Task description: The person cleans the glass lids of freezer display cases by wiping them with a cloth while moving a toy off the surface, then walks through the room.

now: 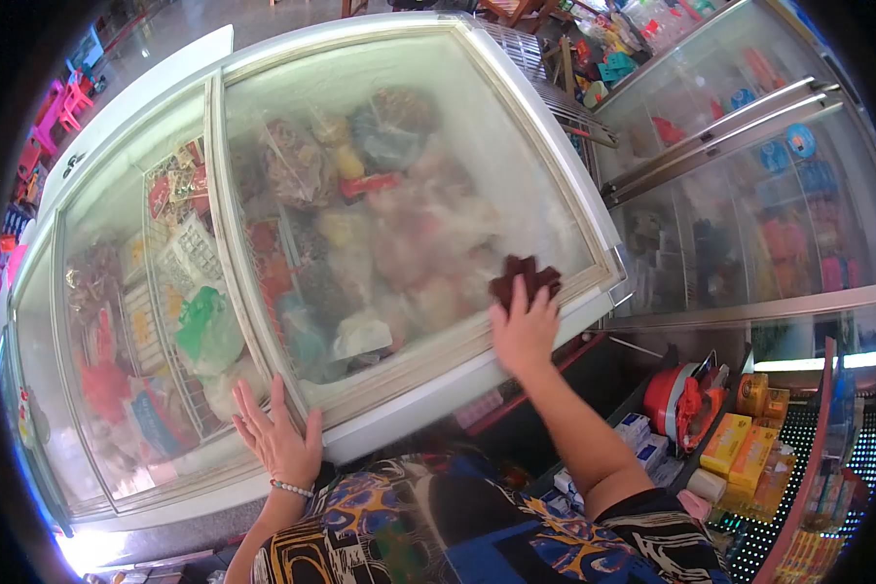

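Observation:
A chest freezer with sliding glass lids spreads out before me, its white rim nearest my body. My right hand presses a dark brown cloth onto the near right corner of the right glass lid. My left hand, fingers spread, rests at the near edge where the two lids meet; it holds nothing. A beaded bracelet circles that wrist. Under the fogged glass lie bagged foods, among them a green plastic bag and a white packet.
At the right stands a glass-fronted display case with metal handles. Below it, yellow boxes, a red round object and small white-and-blue boxes sit near my right arm. Pink chairs stand far left.

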Demonstrator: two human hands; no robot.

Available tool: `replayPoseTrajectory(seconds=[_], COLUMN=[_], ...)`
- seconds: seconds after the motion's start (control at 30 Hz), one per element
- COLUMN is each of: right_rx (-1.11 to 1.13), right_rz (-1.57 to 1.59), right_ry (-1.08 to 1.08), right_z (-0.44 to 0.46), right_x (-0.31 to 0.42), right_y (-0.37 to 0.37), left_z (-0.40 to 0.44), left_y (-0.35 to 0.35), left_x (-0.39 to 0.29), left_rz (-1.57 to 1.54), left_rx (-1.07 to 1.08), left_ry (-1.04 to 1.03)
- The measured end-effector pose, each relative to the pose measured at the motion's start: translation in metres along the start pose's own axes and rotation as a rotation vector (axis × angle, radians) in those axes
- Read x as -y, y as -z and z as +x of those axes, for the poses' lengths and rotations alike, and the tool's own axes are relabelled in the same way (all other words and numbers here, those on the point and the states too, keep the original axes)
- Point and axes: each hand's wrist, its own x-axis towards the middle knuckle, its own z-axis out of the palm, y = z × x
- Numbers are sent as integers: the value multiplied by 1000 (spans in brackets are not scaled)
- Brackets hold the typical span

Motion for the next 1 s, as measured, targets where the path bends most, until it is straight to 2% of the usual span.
replayPoseTrajectory(seconds=[0.17,0.23,0.33,0.43,0.5,0.53,0.57,0.63,0.7,0.77,0.83,0.87,0.93,0.97,1.0], right_rx=[180,172,171,248,144,111,-12,42,33,44,82,-14,-107,-134,-112], right_rz=[126,255,392,273,191,70,10,-49,-30,-18,2,-9,162,130,237], right_ry=[301,470,667,649,467,344,246,-89,-267,-314,-187,8,402,572,736], right_z=[-61,-75,-83,-61,-28,-8,14,72,130,177,202,198,165,134,101], right_x=[77,99,103,72,40,9,-19,-60,-76,-63,-21,6,65,91,106], right_y=[25,35,39,41,49,26,8,-10,-18,-19,-14,-20,-17,-8,2], left_z=[1,-1,2,2,1,0,1,2,2,2,2,2,3,3,3], left_y=[1,1,1,1,-1,-1,0,1,1,0,0,0,-1,-1,0], left_x=[0,0,-1,-2,0,-1,-2,-2,-3,-5,-5,-5,-5,-7,-8], left_rz=[-14,-9,-4,0,-5,-10,-13,-9,-1,4,4,2,-3,-4,-5], left_rx=[16,16,13,28,26,25,25,20,10,-10,1,-3,-15,-15,-15], left_ry=[-8,-2,13,31,37,39,43,46,41,48,51,54,58,63,65])
